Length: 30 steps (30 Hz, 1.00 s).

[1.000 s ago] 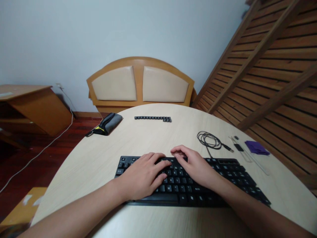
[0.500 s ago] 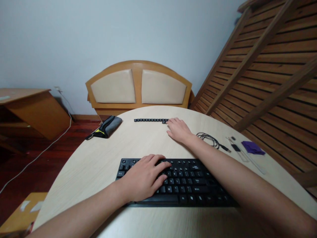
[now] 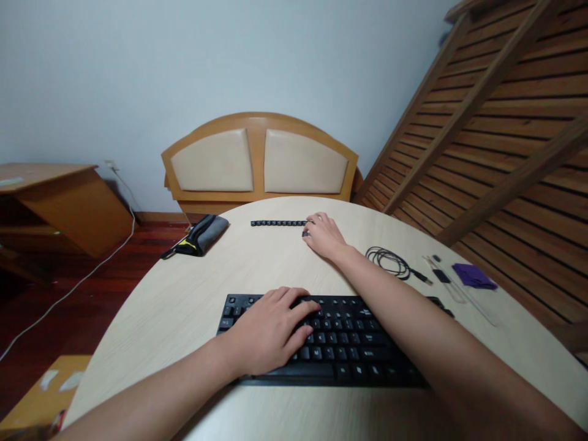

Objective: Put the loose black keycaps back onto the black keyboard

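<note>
A black keyboard (image 3: 316, 371) lies near the front of the round table, with bare patches along its upper rows. Across its left half rests my left hand (image 3: 273, 331), fingers spread over the keys and holding nothing. My right hand (image 3: 325, 235) is farther out, at the right end of a straight row of small black keycaps (image 3: 278, 223). Its thumb and fingers are closed on a single keycap (image 3: 305, 233) just below that row. The hand hides the row's right end, and my right forearm covers part of the keyboard's right side.
Right of my forearm lie a coiled black USB cable (image 3: 390, 262), slim tools (image 3: 443, 277) and a folded purple cloth (image 3: 474, 275). A grey and black pouch (image 3: 202, 236) sits at the table's left edge. Behind stands a padded headboard (image 3: 260, 156); wooden slats (image 3: 496, 128) lean at right.
My right hand has shifted slightly left and its thumb has come in around the keycap, which now sits a little lower, apart from the row. My left hand stays on the keyboard.
</note>
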Each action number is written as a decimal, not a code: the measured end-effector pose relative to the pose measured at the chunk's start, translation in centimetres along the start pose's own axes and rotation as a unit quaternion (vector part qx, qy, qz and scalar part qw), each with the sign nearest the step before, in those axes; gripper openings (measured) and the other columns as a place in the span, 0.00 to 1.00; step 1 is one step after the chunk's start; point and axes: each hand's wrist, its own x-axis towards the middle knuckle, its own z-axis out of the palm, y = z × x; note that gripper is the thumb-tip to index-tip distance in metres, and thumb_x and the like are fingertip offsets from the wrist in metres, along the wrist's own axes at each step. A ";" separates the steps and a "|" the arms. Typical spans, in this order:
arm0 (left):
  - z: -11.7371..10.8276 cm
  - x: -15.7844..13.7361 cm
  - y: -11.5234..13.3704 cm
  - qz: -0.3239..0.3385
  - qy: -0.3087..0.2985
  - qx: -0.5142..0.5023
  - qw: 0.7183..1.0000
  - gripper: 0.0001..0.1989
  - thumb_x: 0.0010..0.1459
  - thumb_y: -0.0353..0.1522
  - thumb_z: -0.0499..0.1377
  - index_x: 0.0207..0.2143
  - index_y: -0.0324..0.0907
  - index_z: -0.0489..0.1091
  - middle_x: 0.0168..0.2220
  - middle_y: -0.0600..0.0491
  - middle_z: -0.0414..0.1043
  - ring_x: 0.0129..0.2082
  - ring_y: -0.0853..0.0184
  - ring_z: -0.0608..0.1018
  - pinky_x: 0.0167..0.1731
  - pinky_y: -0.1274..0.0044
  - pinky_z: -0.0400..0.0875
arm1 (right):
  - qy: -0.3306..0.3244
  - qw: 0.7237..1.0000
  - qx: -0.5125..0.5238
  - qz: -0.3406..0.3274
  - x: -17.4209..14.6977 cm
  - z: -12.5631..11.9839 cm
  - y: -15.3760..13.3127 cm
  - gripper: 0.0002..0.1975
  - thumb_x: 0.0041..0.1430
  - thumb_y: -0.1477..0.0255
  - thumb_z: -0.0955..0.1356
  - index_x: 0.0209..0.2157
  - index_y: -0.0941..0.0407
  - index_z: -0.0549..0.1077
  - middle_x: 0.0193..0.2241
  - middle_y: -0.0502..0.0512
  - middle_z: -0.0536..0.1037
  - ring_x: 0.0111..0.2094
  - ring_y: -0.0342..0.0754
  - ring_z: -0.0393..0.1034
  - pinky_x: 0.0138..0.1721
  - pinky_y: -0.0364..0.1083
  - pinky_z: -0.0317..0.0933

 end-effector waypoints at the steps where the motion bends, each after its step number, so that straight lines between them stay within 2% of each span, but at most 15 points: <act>1: 0.0 0.0 0.0 -0.001 -0.001 0.000 1.000 0.18 0.70 0.35 0.51 0.59 0.45 0.65 0.57 0.45 0.67 0.54 0.55 0.72 0.55 0.58 0.68 | -0.002 1.000 0.005 -0.009 -0.4 -0.3 -0.1 0.09 0.64 0.72 0.68 0.42 0.60 0.78 0.54 0.64 0.73 0.60 0.61 0.55 0.57 0.56 0.55; 7: 0.1 0.0 -0.1 0.000 -0.001 0.008 1.000 0.18 0.70 0.35 0.51 0.60 0.45 0.64 0.57 0.45 0.67 0.54 0.55 0.72 0.55 0.58 0.69 | -0.016 0.998 0.058 -0.034 -5.2 -2.6 -0.7 0.05 0.63 0.71 0.69 0.38 0.57 0.78 0.45 0.60 0.78 0.56 0.59 0.61 0.55 0.56 0.57; 10: 0.1 0.0 -0.1 0.002 -0.006 0.013 1.000 0.18 0.70 0.35 0.52 0.60 0.44 0.64 0.57 0.44 0.66 0.54 0.55 0.72 0.55 0.58 0.69 | -0.014 0.994 0.103 -0.018 -8.5 -3.7 -0.8 0.06 0.63 0.71 0.70 0.41 0.57 0.77 0.43 0.59 0.79 0.53 0.58 0.65 0.53 0.55 0.60; 13: 0.1 -0.1 -0.1 0.005 -0.012 0.021 1.000 0.18 0.70 0.35 0.52 0.60 0.44 0.63 0.57 0.43 0.66 0.54 0.55 0.72 0.55 0.58 0.69 | -0.016 0.987 0.159 0.005 -11.5 -4.6 -0.9 0.06 0.65 0.71 0.68 0.42 0.56 0.76 0.41 0.56 0.80 0.47 0.52 0.71 0.49 0.51 0.64; 16: 0.1 -0.3 -0.2 0.011 -0.012 0.028 0.999 0.18 0.70 0.35 0.53 0.60 0.43 0.62 0.57 0.43 0.65 0.55 0.55 0.72 0.55 0.58 0.70 | -0.022 0.970 0.241 0.034 -13.7 -4.7 -1.1 0.08 0.68 0.69 0.65 0.44 0.56 0.75 0.40 0.54 0.81 0.42 0.48 0.75 0.44 0.46 0.67; 18: 0.1 -0.5 -0.3 0.015 -0.014 0.032 0.999 0.18 0.70 0.34 0.53 0.60 0.43 0.61 0.57 0.43 0.65 0.55 0.55 0.71 0.56 0.59 0.70 | -0.026 0.937 0.342 0.063 -14.6 -4.5 -1.4 0.09 0.68 0.68 0.65 0.45 0.55 0.75 0.40 0.54 0.81 0.41 0.47 0.76 0.43 0.46 0.68; 20: 0.0 -0.6 -0.3 0.016 -0.016 0.036 0.999 0.18 0.70 0.34 0.52 0.60 0.43 0.61 0.57 0.43 0.64 0.55 0.55 0.71 0.56 0.58 0.70 | -0.021 0.913 0.400 0.081 -15.2 -4.2 -1.7 0.10 0.68 0.67 0.65 0.45 0.55 0.75 0.41 0.53 0.81 0.42 0.48 0.76 0.44 0.47 0.68; 26: -0.1 -0.2 0.3 0.030 -0.009 0.024 0.999 0.14 0.69 0.29 0.50 0.56 0.40 0.64 0.57 0.43 0.64 0.57 0.57 0.69 0.58 0.60 0.68 | -0.011 0.925 0.378 0.043 -15.8 -4.1 -2.3 0.09 0.67 0.69 0.65 0.45 0.54 0.75 0.44 0.53 0.80 0.47 0.49 0.74 0.50 0.50 0.65; 30: -0.2 0.0 0.5 0.015 -0.019 0.000 1.000 0.13 0.70 0.31 0.51 0.54 0.41 0.65 0.57 0.45 0.66 0.57 0.59 0.70 0.59 0.62 0.68 | -0.009 0.929 0.369 0.020 -16.0 -4.2 -2.2 0.09 0.68 0.69 0.66 0.46 0.53 0.75 0.44 0.52 0.80 0.47 0.48 0.73 0.51 0.50 0.64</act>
